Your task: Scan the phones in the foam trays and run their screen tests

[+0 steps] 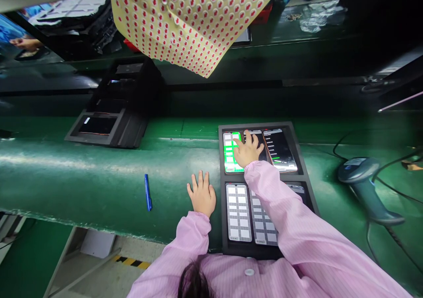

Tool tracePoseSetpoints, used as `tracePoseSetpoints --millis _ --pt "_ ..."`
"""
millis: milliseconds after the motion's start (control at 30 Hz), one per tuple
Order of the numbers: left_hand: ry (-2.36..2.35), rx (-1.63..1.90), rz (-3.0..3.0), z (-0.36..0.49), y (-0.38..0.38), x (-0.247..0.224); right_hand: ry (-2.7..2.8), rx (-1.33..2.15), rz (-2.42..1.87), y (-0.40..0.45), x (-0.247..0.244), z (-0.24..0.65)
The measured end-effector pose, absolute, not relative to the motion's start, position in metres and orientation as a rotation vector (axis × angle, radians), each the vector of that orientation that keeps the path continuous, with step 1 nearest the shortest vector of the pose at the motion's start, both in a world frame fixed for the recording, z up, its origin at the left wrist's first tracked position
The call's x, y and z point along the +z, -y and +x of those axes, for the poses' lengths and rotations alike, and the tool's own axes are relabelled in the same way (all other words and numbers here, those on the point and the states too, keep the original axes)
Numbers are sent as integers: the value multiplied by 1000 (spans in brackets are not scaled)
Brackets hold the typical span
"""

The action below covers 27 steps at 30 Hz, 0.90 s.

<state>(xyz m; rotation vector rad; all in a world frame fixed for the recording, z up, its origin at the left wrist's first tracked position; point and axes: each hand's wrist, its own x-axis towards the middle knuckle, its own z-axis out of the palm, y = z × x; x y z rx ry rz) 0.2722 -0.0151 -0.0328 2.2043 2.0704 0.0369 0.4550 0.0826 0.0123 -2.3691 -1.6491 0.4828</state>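
Observation:
In the head view, my right hand [247, 150] is spread over the top row of phones in a dark foam tray [308, 185]. Its fingers reach across the middle phone [263, 155], most of which they hide; whether they touch the glass I cannot tell. At the left of that row, a phone [228, 162] shows a green and white screen. The right-hand phone [280, 150] has a black screen with text lines. Below, a phone [239, 212] shows white blocks, and my sleeve covers part of its neighbours. My left hand [202, 196] lies flat on the green bench, left of the tray, holding nothing.
A blue pen [147, 193] lies on the green bench [109, 179]. To the right stands a barcode scanner [366, 188] with cables. Stacked dark trays [122, 128] holding phones sit back left. A sheet of red-arrow stickers [198, 20] hangs overhead. At far left, another person's hand [26, 42] shows.

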Motion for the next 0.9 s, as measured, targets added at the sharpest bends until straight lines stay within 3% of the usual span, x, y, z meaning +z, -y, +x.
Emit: tracePoseSetpoints --millis 300,900 --pt "-2076 18 2195 272 15 -34 1541 475 -2443 -82 13 459" --pt "-2075 60 2198 272 16 -35 1838 435 -2330 -83 12 425"
